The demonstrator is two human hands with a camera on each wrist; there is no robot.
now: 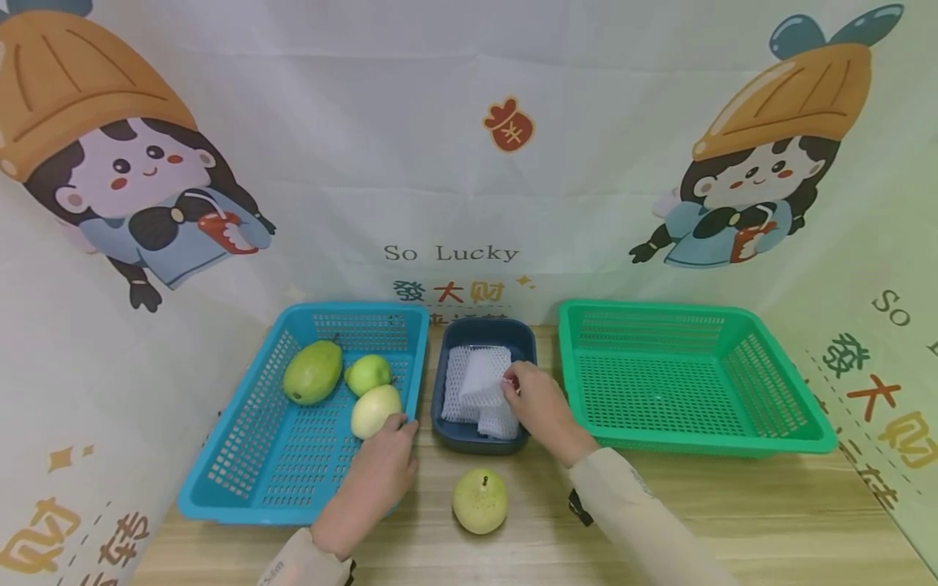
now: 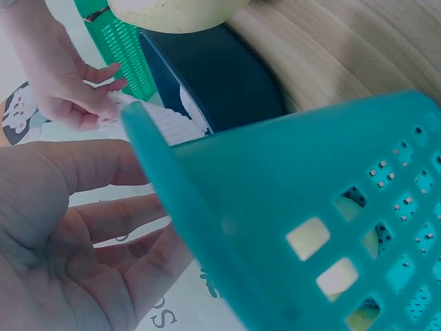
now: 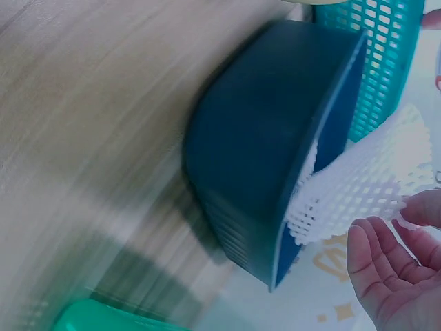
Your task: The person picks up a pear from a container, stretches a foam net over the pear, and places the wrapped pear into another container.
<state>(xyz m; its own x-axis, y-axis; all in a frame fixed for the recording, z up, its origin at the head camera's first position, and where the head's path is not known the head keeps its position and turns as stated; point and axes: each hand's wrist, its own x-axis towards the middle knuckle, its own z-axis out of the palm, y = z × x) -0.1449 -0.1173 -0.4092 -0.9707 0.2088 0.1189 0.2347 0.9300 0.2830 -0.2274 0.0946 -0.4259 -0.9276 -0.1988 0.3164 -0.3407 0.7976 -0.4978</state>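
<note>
My right hand (image 1: 541,407) pinches a white foam net sleeve (image 3: 368,183) between thumb and fingertips, lifting part of it above the dark blue tub (image 1: 479,443). Other white net sleeves (image 1: 456,391) lie flat inside that tub. At the right rim of the blue basket (image 1: 256,514), my left hand (image 1: 383,464) has its fingers loosely bent, right beside a pale yellow-green round fruit (image 1: 375,409); no grip on the fruit shows. A green apple (image 1: 368,374) and a large green oval fruit (image 1: 313,373) lie in the same basket. One yellow pear (image 1: 479,500) stands on the table in front of the tub.
To the right of the tub is a green basket (image 1: 696,443) with perforated sides and no fruit showing in it. Behind everything hangs a printed white cloth (image 1: 352,163). The wooden table (image 1: 696,505) extends in front of the containers.
</note>
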